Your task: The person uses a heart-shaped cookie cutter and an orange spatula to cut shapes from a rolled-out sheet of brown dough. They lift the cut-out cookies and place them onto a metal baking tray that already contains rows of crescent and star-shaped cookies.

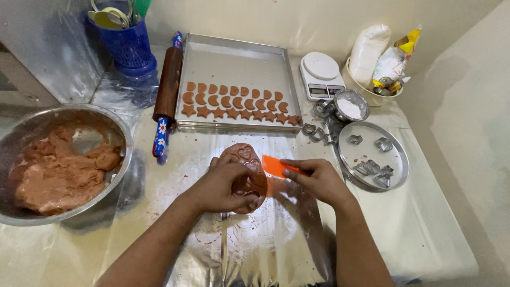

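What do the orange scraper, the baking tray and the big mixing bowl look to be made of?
The orange scraper in the right hand looks like thin, slightly translucent plastic. The baking tray seems to be matte grey metal, probably aluminium, with dull reflections. The mixing bowl looks like polished steel, its rim shiny and mirror-like.

1. Both forearms were bare, with no sleeves in view.
2. The left hand (226, 183) wore no glove, ring or watch.
3. The right hand (317, 179) was likewise bare and unadorned.
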